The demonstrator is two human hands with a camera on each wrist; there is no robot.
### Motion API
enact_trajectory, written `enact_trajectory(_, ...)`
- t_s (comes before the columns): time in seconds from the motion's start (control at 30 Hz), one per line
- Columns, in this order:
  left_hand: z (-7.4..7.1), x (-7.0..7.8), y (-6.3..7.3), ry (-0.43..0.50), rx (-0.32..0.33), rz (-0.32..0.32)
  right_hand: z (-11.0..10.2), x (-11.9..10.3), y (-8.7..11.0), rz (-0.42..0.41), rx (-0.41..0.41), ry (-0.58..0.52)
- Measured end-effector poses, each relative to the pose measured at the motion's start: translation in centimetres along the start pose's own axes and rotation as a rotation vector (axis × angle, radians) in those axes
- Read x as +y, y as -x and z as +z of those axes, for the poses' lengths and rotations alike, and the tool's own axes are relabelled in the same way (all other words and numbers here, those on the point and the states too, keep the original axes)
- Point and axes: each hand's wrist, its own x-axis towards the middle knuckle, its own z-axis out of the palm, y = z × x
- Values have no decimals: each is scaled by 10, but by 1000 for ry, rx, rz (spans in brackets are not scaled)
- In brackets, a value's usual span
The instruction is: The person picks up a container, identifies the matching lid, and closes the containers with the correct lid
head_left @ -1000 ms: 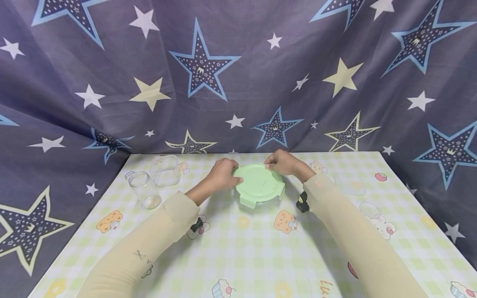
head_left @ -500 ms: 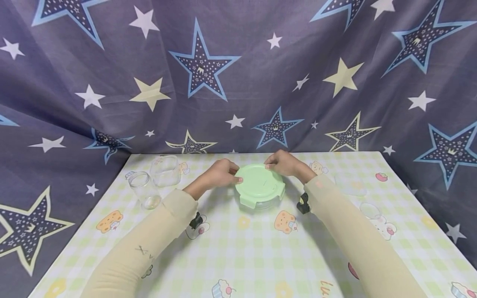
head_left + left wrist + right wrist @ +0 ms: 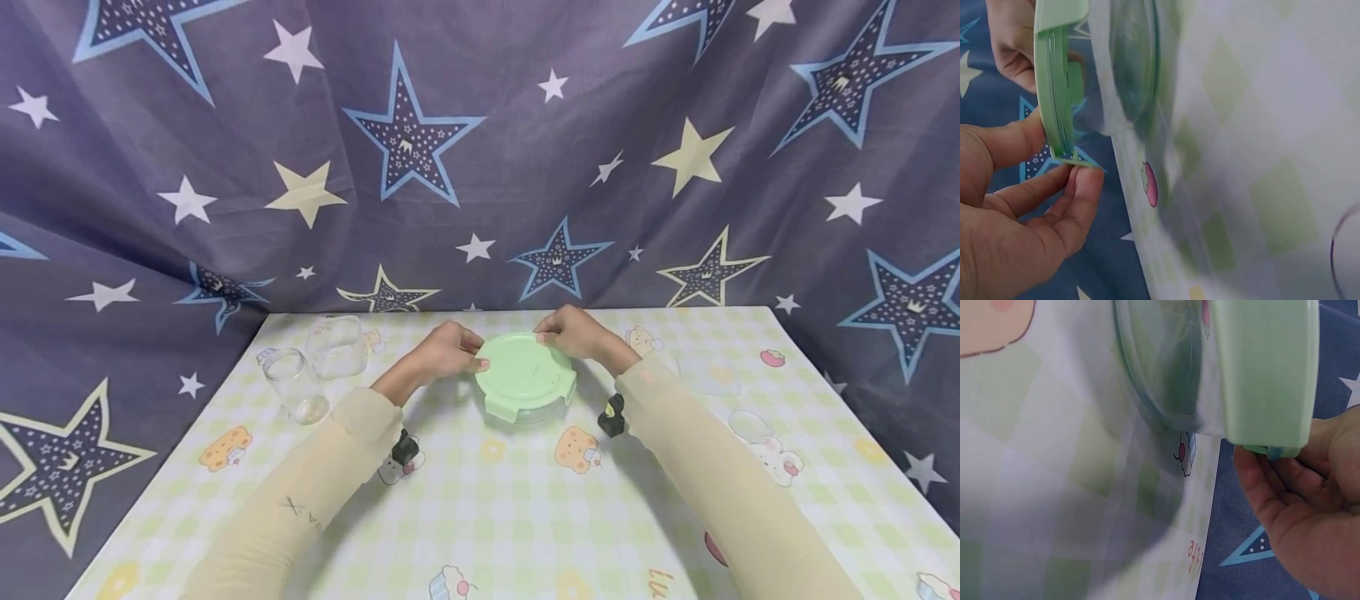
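A round glass food container stands at the table's middle under a pale green snap lid. My left hand pinches the lid's left side. In the left wrist view its thumb lies on the lid's top, while the fingertips touch a clip that juts from the rim. At the back right, my right hand pinches the lid's edge. The right wrist view shows its fingers curled below another clip; the thumb is partly hidden behind the lid. Two front clips hang down over the rim.
On the left stand a clear jar and a clear squarish container. A clear flat rectangular piece and a clear round piece lie on the right. A star-patterned curtain hangs behind the checked tablecloth.
My left hand has shifted slightly at the lid's left rim, its fingers dipping a little. My right hand keeps its place. The whole head view has drifted slightly, and the container stays put.
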Motion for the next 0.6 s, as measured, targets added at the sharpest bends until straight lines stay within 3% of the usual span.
enact_trajectory(0.2,3,-3,0,22,27,4,0,0,0,-10,12,8)
enact_trajectory(0.6,5,-6,-2,84,23,-23,0,-2,2,-15,9,-4)
